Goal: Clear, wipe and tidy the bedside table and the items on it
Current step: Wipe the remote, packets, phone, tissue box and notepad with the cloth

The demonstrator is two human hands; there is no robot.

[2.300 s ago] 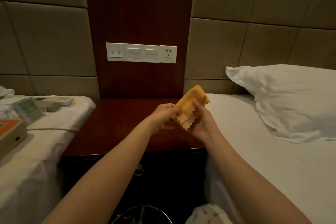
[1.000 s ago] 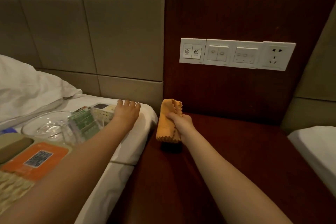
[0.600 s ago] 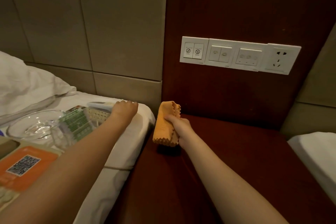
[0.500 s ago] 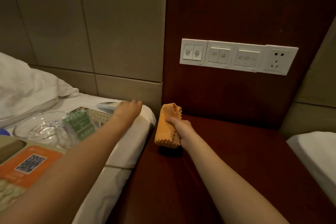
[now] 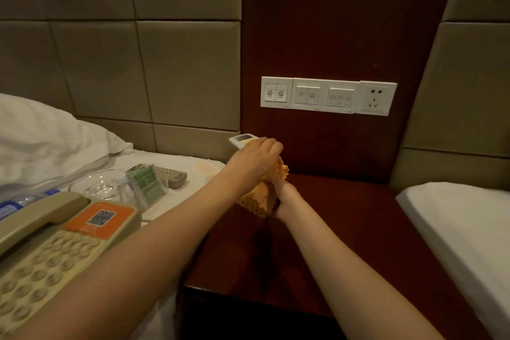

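The left hand (image 5: 255,156) is gripping a white remote (image 5: 242,141), fingers curled over it, at the far left corner of the dark wooden surface (image 5: 345,229). The right hand (image 5: 283,193) is clutching a folded orange cloth (image 5: 258,199) just beneath. A phone (image 5: 55,243), glass bowl (image 5: 102,186) and grey remote (image 5: 171,175) are lying on the left bed (image 5: 171,201)
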